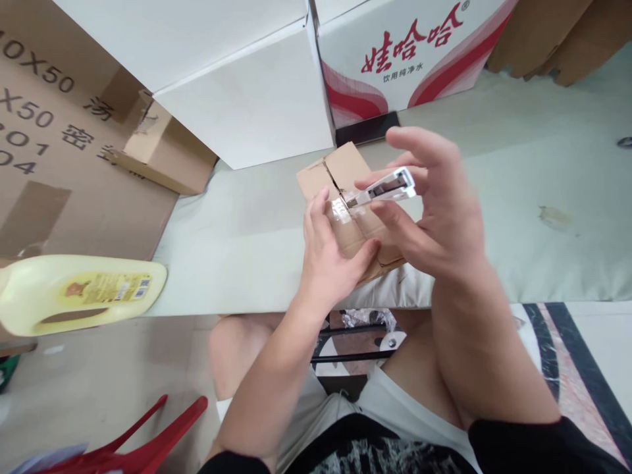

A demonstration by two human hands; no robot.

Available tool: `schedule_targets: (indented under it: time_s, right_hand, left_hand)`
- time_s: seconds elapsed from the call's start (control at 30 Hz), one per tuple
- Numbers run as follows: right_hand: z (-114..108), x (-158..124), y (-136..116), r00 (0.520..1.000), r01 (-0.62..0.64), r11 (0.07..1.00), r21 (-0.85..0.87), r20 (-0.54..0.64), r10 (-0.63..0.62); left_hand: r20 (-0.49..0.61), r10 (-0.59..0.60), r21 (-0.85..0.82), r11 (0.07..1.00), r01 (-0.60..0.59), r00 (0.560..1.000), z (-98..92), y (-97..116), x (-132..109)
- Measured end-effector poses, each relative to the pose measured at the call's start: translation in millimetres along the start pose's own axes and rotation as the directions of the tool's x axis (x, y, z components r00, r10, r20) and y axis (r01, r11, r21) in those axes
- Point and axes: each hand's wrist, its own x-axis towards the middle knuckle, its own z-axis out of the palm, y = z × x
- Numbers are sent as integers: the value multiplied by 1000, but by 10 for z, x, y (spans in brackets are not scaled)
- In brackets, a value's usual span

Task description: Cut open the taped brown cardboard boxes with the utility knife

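Note:
A small brown cardboard box (345, 172) with taped flaps sits in front of me on a pale green surface. My left hand (330, 253) grips its near left side, thumb on the front and fingers curled over the taped top. My right hand (434, 204) holds a white box cutter (388, 186) between thumb and fingers. The cutter's tip points left and meets the clear tape on the box top.
Large white cartons (237, 79) and a red-printed white carton (395, 52) stand behind the box. A dark phone (368, 128) lies at their foot. Brown cardboard (59, 131) is at the left, a yellow jug (79, 289) lies on its side, and something of red plastic (148, 441) sits lower left.

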Motion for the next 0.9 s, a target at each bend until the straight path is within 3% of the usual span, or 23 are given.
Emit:
schedule_targets:
  time_s: [0.2,0.4,0.9]
  right_hand:
    - [-68,-35,-99,991,116,993,37,-71,-114]
    - [-80,-44,-114,1000,25,1000,-13,3,-25]
    - [-140,-24,-135,999,0,1000,-21,43,1]
  left_hand:
    - [11,1,-33,999,-1,1000,-1,3,-2]
    - [13,-8,-17,1000,8,1000,-8,11,2]
    - [30,10,5,1000,-10,1000,-20,20,21]
